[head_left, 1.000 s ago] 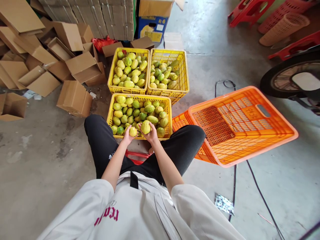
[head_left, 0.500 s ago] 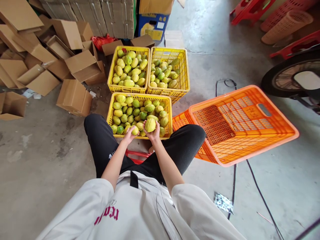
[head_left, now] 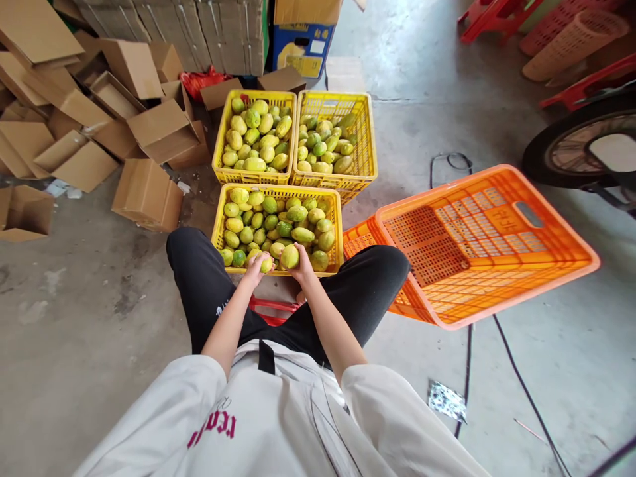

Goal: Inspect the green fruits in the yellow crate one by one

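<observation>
My left hand [head_left: 255, 270] is closed round a small yellow-green papaya [head_left: 267, 265], over the near edge of the closest yellow crate [head_left: 340, 228]. Beside it, my right hand [head_left: 303, 267] grips a larger yellow-green papaya [head_left: 289, 257] by its right side. The two fruits are close together, a narrow gap between them. Beneath and beyond my hands, the crate is filled with many green and yellow papayas [head_left: 302, 234]. My knees flank this crate on both sides.
Two more yellow crates of papayas, a left one [head_left: 216, 159] and a right one [head_left: 373, 142], stand behind. An orange crate [head_left: 501, 311] lies tilted at my right. Cardboard boxes [head_left: 149, 192] are heaped at left. A black cable [head_left: 527, 381] and a motorbike wheel [head_left: 571, 146] are at right.
My right hand has moved a little left and down, turning its papaya and bringing it nearer the left hand. The left hand still holds its fruit, shifted slightly.
</observation>
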The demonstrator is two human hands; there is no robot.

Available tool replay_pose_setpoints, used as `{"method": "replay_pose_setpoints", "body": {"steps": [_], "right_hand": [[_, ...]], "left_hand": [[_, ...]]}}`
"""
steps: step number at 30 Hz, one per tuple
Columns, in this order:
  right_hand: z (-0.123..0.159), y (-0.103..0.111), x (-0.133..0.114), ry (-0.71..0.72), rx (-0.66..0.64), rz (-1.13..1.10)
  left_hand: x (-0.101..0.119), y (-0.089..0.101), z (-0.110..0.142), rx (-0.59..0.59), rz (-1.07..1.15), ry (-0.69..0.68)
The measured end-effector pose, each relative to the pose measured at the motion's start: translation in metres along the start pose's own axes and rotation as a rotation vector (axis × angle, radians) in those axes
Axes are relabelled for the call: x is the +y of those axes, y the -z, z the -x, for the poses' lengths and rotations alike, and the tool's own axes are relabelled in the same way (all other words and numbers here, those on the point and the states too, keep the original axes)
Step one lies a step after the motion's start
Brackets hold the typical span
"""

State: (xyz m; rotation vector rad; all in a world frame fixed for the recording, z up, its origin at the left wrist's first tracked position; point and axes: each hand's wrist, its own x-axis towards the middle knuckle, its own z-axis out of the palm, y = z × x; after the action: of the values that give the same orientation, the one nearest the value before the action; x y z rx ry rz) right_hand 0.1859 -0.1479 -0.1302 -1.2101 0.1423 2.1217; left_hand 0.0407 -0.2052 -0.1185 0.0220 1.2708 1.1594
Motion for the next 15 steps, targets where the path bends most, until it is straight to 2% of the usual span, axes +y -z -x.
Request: {"method": "replay_pose_setpoints", "body": {"steps": [5, 10, 15], "right_hand": [[0.004, -0.002, -0.001, 0.032, -0.023, -0.078], [0.013, -0.008, -0.003, 0.129, -0.16, -0.111], [0.018, -0.015, -0.004, 0.176, -0.278, -0.121]], "left_hand": [[0.001, -0.001, -0.002, 0.061, 0.093, -0.005], [0.007, -0.005, -0.003, 0.028, 0.282, 0.053], [0.005, -0.006, -0.001, -0.04, 0.263, 0.067]]}}
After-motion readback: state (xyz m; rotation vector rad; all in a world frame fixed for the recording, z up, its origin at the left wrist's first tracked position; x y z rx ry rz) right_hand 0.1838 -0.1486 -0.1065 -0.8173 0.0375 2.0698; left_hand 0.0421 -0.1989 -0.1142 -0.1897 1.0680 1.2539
